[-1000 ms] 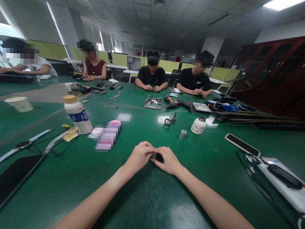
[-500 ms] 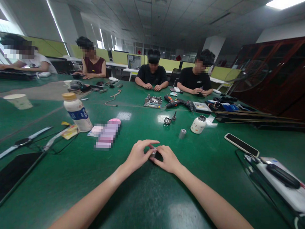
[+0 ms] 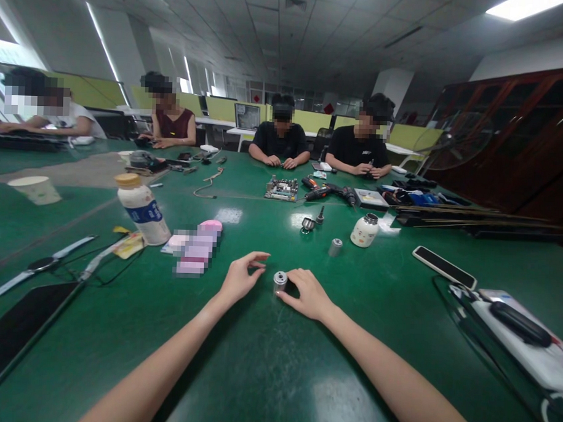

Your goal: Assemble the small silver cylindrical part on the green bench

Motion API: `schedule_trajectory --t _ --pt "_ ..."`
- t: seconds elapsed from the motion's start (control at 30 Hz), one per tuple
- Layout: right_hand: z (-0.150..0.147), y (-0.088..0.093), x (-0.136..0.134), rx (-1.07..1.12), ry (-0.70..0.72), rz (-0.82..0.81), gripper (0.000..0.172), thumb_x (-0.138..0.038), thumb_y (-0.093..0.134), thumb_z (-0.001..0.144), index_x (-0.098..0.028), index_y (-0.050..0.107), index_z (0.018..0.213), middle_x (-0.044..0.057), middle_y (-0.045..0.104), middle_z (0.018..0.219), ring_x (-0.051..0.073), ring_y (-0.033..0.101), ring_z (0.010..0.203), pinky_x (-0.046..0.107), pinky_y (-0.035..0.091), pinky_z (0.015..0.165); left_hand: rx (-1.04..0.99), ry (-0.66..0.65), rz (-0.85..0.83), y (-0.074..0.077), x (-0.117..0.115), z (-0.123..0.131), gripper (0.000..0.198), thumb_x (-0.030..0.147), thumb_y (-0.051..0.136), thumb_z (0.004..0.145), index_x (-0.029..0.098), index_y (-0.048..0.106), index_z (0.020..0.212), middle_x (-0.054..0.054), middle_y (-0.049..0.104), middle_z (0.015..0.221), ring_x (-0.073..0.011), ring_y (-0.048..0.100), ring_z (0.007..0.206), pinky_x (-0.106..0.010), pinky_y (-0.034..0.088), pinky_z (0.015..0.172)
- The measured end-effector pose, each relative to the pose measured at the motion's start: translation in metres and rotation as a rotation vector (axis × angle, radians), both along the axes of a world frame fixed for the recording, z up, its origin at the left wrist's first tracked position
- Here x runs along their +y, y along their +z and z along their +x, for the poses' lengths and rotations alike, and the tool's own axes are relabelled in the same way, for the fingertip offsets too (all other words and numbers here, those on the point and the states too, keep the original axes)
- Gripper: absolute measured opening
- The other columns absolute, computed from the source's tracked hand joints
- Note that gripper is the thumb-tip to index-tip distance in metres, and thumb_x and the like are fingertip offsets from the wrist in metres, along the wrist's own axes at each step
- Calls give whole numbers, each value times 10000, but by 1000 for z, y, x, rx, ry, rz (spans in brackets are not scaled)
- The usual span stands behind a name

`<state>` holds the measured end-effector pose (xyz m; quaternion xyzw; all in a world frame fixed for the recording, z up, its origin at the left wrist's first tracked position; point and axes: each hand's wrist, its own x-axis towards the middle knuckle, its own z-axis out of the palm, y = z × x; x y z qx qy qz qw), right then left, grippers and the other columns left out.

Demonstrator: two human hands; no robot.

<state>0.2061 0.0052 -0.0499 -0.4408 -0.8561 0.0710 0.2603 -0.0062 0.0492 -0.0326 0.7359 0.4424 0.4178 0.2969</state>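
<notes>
My right hand (image 3: 310, 292) has its thumb and fingers around a small silvery metal cylinder (image 3: 279, 286), which stands upright on the green table. The cylinder's round top shows dark holes and resembles the end of a small motor. To its left my left hand (image 3: 242, 276) is held apart from it, fingers and thumb spread, with nothing between them. A second, similar metal cylinder (image 3: 335, 247) stands farther off to the right. Beyond lie a small black cap-like part (image 3: 307, 225) and a dark stemmed part (image 3: 320, 215).
A white jar (image 3: 364, 231) and a phone (image 3: 444, 266) are on the right. Left are a bottle (image 3: 145, 212), a watch (image 3: 40, 263) and a tablet (image 3: 21, 325). A circuit board (image 3: 281, 189) and drills (image 3: 316, 192) lie farther back. Several people sit across the table.
My left hand has let go of the metal cylinder and moved left, uncovering its top. My right hand has stayed around the cylinder.
</notes>
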Motion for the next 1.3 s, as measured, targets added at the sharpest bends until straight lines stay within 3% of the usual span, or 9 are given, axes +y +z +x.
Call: schedule_trajectory --t 0.1,0.2,0.4,0.53,0.73,0.97,1.3 --pt "0 0 0 -5 1 -2 296 -411 595 895 -166 596 1061 86 668 993 228 575 905 358 417 807 8 -39 -30 -16 4 -2 260 200 593 795 196 657 1047 -50 739 1029 -188 717 883 -370 563 881" --pt "0 0 0 -4 3 0 301 -413 593 897 -161 597 1063 87 669 997 228 571 907 361 417 811 25 -33 -13 -19 4 -4 294 227 626 790 194 655 1082 -55 733 1051 -196 704 916 -369 547 893" --pt "1 -2 1 3 -2 -8 293 -398 608 889 -167 596 1068 83 666 1011 224 573 917 356 411 820 216 113 79 -11 2 -6 307 325 727 739 241 683 1032 -17 757 877 -255 660 921 -424 485 880" --pt "1 -4 2 0 7 -2 296 -407 606 887 -170 593 1065 81 667 1013 222 576 919 349 406 815 145 125 30 -4 0 -2 285 324 715 748 247 668 1018 11 763 793 -245 681 876 -408 469 876" --pt "-3 -2 -1 -31 -83 71 276 -404 623 851 -169 592 993 73 663 914 227 577 854 344 385 777 -137 36 17 14 -13 18 298 320 718 745 202 640 1008 -9 758 795 -207 719 806 -350 522 837" --pt "-4 -3 -2 -31 -117 112 219 -371 618 829 -177 571 920 49 641 838 209 576 808 329 378 759 -113 -39 50 12 -21 25 254 295 738 742 212 657 969 -6 758 796 -200 732 791 -340 544 846" --pt "-1 -2 -1 -42 -101 75 269 -439 600 874 -175 589 926 61 659 883 215 587 852 339 394 788 -51 -94 33 22 -28 28 249 302 730 749 213 670 974 -15 763 816 -209 731 803 -339 538 838"
